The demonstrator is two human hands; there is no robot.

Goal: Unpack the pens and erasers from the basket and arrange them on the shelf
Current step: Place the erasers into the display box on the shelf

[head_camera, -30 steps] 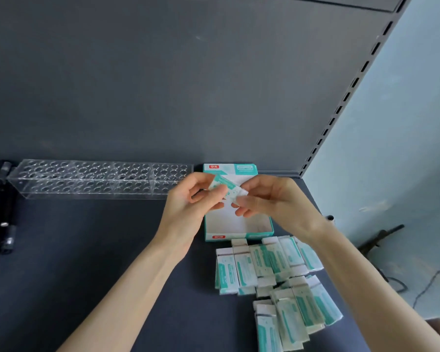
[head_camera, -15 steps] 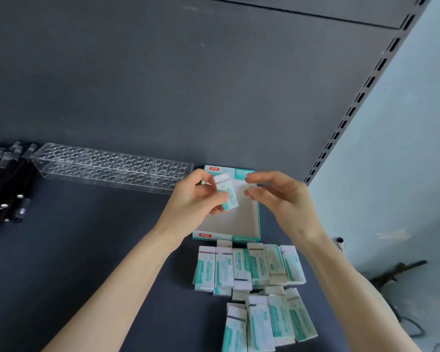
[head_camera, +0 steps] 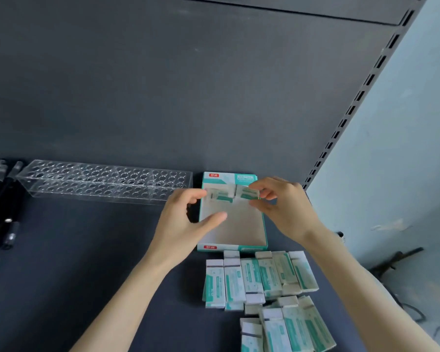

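An open teal-and-white display box [head_camera: 239,232] lies on the dark shelf [head_camera: 87,275]. Two small teal-and-white erasers sit side by side at its far end. My left hand [head_camera: 186,222] hovers over the box's left edge with its fingers apart, the index tip beside the left eraser [head_camera: 220,196]. My right hand [head_camera: 285,207] pinches the right eraser [head_camera: 247,193] between thumb and fingers. A pile of several loose erasers [head_camera: 262,283] lies in front of the box. Black pens [head_camera: 0,199] lie at the far left.
A clear acrylic pen holder [head_camera: 104,182] with many round holes stands along the back panel, left of the box. The shelf's slotted upright [head_camera: 351,107] runs up the right side, with a pale wall beyond it.
The erasers went from my hands down into the far end of the box. My left hand has let go and spread; my right hand has closed on the right eraser. The view shifted.
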